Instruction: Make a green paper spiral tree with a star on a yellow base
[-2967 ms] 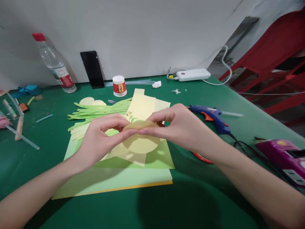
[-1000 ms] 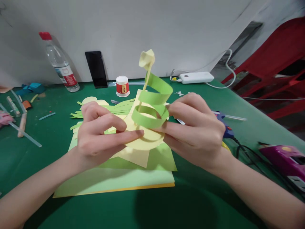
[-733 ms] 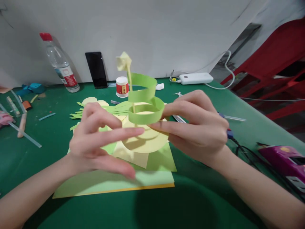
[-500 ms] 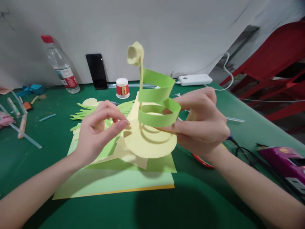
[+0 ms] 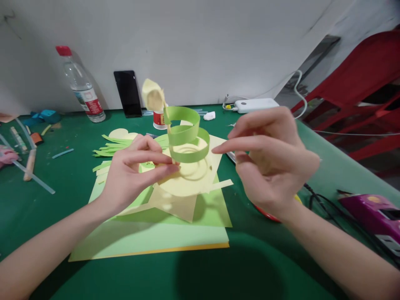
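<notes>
My left hand (image 5: 137, 173) is closed in a pinch at the foot of the thin stem of a paper craft. The craft has a round cream paper base (image 5: 175, 187), a green paper strip curled into loops (image 5: 189, 157), and a pale paper flower (image 5: 153, 95) tipping left at the stem's top. To the right of the loops, my right hand (image 5: 268, 162) hangs with nothing in it, its index finger pointing at the craft and the other fingers half curled. Beneath the craft lie stacked green and cream paper sheets (image 5: 150, 239) and a narrow cream strip (image 5: 221, 184).
Fringed green paper strips (image 5: 115, 148) lie left. A water bottle (image 5: 83, 91), phone (image 5: 128, 93), paper cup (image 5: 159, 120) and white power bank (image 5: 256, 105) line the wall. Red-handled scissors (image 5: 265, 214) sit under my right hand; a purple power strip (image 5: 371, 221) is at right.
The craft has moved left and lower, tilting left. My left hand has taken hold of it near the stem, while my right hand has let go and drawn back to the right.
</notes>
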### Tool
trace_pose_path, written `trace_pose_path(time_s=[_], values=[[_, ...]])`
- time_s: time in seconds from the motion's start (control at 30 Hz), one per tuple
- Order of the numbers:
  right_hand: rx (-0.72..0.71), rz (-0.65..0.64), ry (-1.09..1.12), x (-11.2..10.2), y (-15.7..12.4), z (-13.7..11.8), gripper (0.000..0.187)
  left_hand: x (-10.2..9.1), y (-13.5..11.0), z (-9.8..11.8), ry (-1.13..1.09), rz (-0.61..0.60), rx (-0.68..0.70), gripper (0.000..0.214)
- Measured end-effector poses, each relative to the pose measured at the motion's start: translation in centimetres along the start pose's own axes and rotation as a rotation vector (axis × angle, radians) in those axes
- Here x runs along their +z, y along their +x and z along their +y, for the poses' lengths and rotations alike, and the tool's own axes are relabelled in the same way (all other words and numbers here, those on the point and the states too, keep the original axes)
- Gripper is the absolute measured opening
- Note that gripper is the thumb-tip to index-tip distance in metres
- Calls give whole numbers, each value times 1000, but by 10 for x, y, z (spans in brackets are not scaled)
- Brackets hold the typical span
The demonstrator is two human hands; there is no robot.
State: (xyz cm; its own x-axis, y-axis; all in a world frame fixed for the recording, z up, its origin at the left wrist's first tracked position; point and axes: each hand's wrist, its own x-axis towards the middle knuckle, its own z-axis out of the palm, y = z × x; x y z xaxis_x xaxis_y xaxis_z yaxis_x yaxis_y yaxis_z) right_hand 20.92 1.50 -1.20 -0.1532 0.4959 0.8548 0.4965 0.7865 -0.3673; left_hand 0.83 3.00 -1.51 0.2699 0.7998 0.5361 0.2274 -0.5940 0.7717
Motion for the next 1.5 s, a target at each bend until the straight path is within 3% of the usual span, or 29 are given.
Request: trace_pose_path(time_s=[0.2, 0.37, 0.53, 0.73, 0.83, 0.93, 1.07, 1.17, 1.5], values=[[164, 10, 81, 7, 0, -19, 8, 2, 1, 6, 164, -17, 50, 4], [279, -85, 130, 9, -2, -21, 11, 4, -1, 11, 306, -92, 103, 10], [335, -8, 168, 10, -5, -20, 21, 8, -4, 13, 399, -134, 182, 10], [527, -40, 360, 5, -1, -16, 10, 4, -3, 13, 397, -170, 205, 17], [669, -59, 484, 0, 4, -8, 8, 0, 0, 8, 313, -129, 375, 26], [815, -98, 660, -3, 8, -3, 10, -2, 3, 3, 348, -178, 579, 34], [969, -228, 793, 2, 8, -2, 8, 1, -1, 2, 481, -228, 694, 7], [1006, -265, 806, 5, 5, -3, 7, 3, -5, 3, 542, -211, 736, 18], [1080, -271, 812, 4, 8, -7, 10, 5, -8, 9, 546, -197, 763, 13]])
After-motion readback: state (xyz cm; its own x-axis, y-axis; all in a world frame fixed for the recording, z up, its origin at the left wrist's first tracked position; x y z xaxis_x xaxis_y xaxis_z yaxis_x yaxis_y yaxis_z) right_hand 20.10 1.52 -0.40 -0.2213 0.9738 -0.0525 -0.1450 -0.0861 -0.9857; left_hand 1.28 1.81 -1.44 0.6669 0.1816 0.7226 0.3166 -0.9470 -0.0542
